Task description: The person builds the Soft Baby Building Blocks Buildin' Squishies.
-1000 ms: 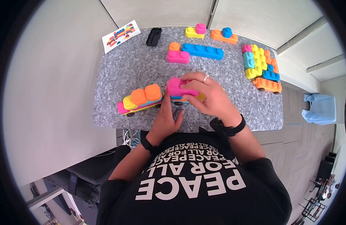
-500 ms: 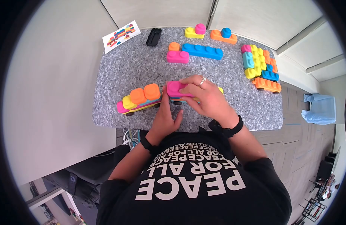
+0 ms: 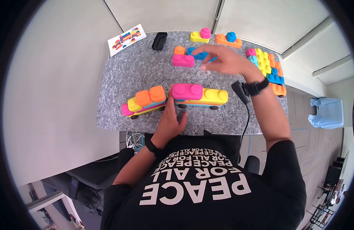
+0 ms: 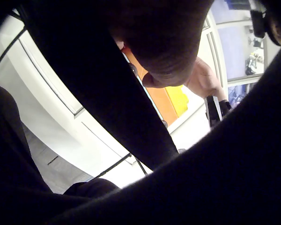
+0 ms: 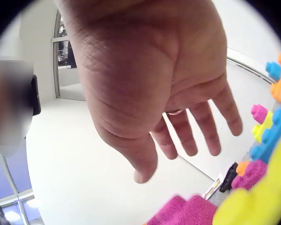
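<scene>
My left hand (image 3: 170, 119) stands on the tabletop between two wheeled block cars, its fingers straight along the near end of the right car and its thumb held apart. That right car carries a pink block (image 3: 187, 91) at its left end, beside a yellow block (image 3: 215, 96). Left of the hand is the other car, topped with orange blocks (image 3: 156, 93) and a yellow one (image 3: 133, 104). My right hand (image 3: 225, 60) hovers over the long blue block (image 3: 197, 54), partly hiding it; the right wrist view shows the fingers spread with nothing in them.
A pink block (image 3: 183, 60) and a small orange block (image 3: 179, 50) lie beside the blue one. Toward the back are a picture card (image 3: 127, 39), a black object (image 3: 159, 41) and stacked blocks (image 3: 200, 37). Several more blocks (image 3: 263, 63) and an orange wheeled base (image 3: 278, 90) sit at right.
My right hand has let go of the pink block, leaving it seated on the right car, and has moved up and away toward the blue block. The left hand stays in place.
</scene>
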Available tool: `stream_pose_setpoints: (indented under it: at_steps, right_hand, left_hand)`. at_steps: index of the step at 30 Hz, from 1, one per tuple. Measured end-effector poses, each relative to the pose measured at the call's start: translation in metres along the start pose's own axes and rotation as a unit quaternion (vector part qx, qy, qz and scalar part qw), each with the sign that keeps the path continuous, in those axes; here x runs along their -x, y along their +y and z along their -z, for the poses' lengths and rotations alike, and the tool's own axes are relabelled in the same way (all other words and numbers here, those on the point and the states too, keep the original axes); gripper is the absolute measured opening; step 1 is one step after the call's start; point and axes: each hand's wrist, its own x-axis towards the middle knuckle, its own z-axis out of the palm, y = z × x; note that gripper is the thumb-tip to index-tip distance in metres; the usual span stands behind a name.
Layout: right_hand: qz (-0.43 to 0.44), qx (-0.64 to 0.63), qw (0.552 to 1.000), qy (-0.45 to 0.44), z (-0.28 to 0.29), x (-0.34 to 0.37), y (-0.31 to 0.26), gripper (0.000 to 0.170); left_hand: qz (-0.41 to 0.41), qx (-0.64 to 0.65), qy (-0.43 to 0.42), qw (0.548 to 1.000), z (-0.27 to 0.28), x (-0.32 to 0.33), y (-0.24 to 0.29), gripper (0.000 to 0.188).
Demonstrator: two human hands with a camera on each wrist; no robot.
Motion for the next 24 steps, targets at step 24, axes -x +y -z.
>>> stream_pose_setpoints:
  at_steps: [24]
  right_hand:
    - [0.073,0.070,0.989,0.111,-0.049,-0.011,0.068,0.034]
  left_hand:
    - [0.008,0.008,0.008,1.000,0.000,0.002,-0.004,0.107]
